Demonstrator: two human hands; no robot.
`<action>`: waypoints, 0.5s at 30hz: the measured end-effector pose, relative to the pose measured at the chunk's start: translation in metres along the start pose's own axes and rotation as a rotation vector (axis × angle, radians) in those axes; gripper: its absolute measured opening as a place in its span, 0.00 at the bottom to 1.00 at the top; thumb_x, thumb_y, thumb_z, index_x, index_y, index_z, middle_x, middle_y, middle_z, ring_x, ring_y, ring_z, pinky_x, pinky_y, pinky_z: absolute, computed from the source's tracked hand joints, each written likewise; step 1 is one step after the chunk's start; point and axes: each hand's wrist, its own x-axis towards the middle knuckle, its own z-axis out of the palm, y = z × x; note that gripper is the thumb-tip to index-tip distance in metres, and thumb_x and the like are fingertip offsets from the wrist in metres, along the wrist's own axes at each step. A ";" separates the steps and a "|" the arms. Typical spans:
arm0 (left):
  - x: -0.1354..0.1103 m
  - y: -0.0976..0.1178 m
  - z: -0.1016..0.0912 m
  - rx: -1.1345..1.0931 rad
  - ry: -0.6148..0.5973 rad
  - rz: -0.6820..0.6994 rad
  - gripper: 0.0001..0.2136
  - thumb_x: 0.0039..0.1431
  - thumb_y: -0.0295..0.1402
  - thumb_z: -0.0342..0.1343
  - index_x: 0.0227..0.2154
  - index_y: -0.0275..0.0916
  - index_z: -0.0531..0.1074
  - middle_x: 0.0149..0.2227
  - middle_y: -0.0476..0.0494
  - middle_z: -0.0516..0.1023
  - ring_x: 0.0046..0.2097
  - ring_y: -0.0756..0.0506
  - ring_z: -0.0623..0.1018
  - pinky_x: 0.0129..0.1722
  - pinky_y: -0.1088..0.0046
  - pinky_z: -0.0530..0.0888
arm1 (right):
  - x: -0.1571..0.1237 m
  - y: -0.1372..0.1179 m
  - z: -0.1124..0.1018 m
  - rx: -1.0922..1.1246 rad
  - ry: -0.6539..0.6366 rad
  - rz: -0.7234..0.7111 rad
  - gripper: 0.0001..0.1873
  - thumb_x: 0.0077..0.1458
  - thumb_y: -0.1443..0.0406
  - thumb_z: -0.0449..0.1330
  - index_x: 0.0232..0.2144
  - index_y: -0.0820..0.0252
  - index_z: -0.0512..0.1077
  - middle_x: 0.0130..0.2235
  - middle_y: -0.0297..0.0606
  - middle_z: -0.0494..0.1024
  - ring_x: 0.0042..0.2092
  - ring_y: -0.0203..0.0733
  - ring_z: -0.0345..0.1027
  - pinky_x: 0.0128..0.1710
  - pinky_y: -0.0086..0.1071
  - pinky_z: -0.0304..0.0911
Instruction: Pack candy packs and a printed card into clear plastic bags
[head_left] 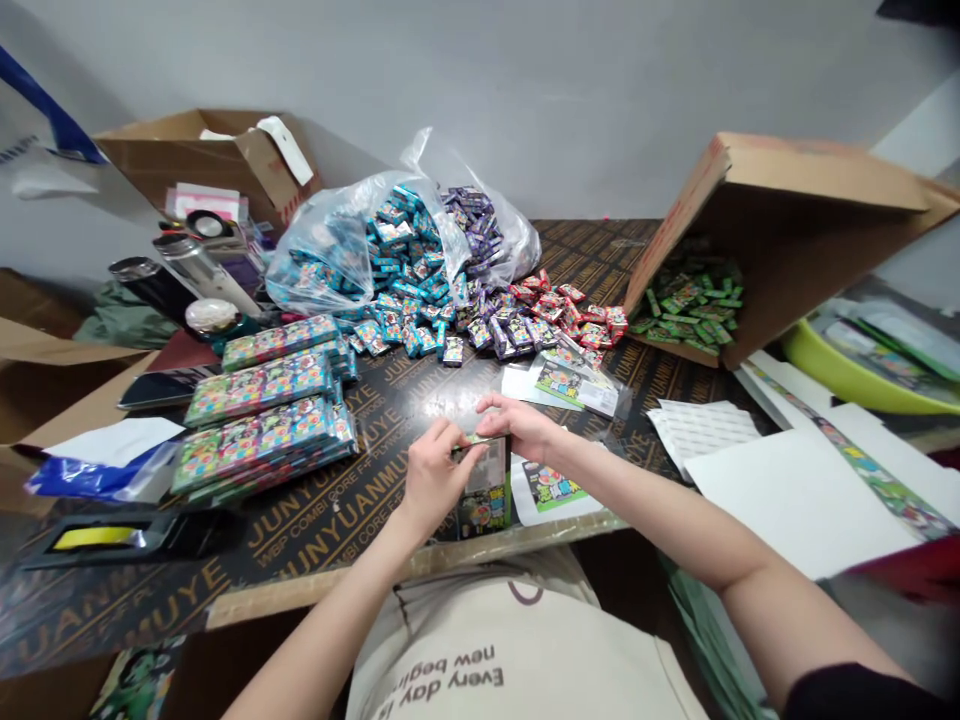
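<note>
A small dark printed box (486, 505) with green edging stands at the table's front edge, close to my body. My left hand (439, 465) is closed at its upper left edge, with thumb and fingers pressed together there. Across from it, my right hand (517, 425) pinches the top edge of the same box with bent fingers. My fingers partly hide the top of the box. Just right of it lies a white sheet with a green printed card (553, 490). Behind my right hand are more printed cards in clear film (574, 382).
Stacks of wrapped multicoloured packs (259, 430) lie at left, near a black tape dispenser (127, 538). Blue packets (412, 250), purple packets (514, 335) and red packets (559, 305) spill from plastic bags. A tilted carton (817, 175) holds green packets (694, 300). White sheets (795, 490) lie right.
</note>
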 end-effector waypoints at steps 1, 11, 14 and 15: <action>0.000 -0.002 -0.003 0.005 -0.011 -0.001 0.08 0.51 0.34 0.55 0.21 0.38 0.66 0.25 0.48 0.68 0.28 0.50 0.69 0.29 0.74 0.65 | 0.001 -0.001 -0.005 -0.007 0.018 0.008 0.21 0.36 0.70 0.61 0.36 0.58 0.62 0.22 0.29 0.72 0.23 0.34 0.64 0.25 0.28 0.58; -0.018 -0.076 -0.044 0.545 -0.167 0.003 0.26 0.44 0.34 0.60 0.49 0.41 0.63 0.50 0.33 0.68 0.52 0.33 0.65 0.48 0.52 0.62 | -0.006 0.051 -0.136 -1.252 0.554 -0.314 0.08 0.46 0.63 0.60 0.31 0.59 0.74 0.35 0.42 0.72 0.42 0.48 0.61 0.42 0.42 0.54; -0.014 -0.078 -0.022 0.510 -0.556 0.151 0.33 0.39 0.33 0.64 0.52 0.47 0.60 0.57 0.36 0.60 0.58 0.32 0.56 0.53 0.43 0.48 | -0.009 0.074 -0.138 -1.272 0.517 -0.328 0.06 0.46 0.64 0.61 0.30 0.58 0.75 0.37 0.42 0.73 0.43 0.48 0.60 0.42 0.42 0.51; -0.012 -0.078 -0.013 0.474 -0.680 0.175 0.35 0.37 0.33 0.65 0.52 0.48 0.60 0.56 0.37 0.61 0.58 0.32 0.57 0.53 0.42 0.45 | -0.010 0.079 -0.136 -1.285 0.509 -0.346 0.06 0.46 0.65 0.61 0.30 0.58 0.76 0.38 0.42 0.72 0.43 0.48 0.60 0.42 0.41 0.51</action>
